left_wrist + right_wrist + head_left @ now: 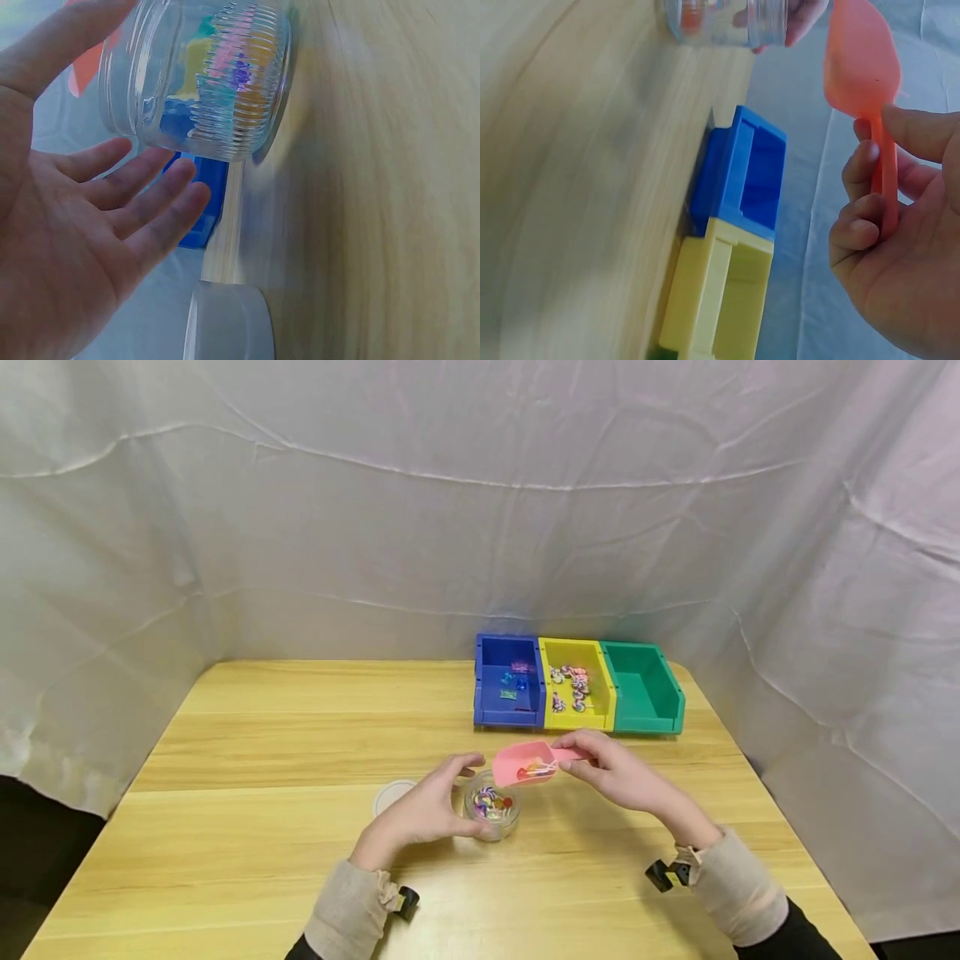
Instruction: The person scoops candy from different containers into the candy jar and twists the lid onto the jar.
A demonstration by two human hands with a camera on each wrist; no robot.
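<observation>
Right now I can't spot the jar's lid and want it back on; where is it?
In the head view the white lid lies flat on the wooden table, left of the clear jar, just beyond the left hand.

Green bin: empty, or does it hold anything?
Empty. The head view shows the green bin with a bare floor, while the yellow bin beside it holds small colourful pieces.
</observation>
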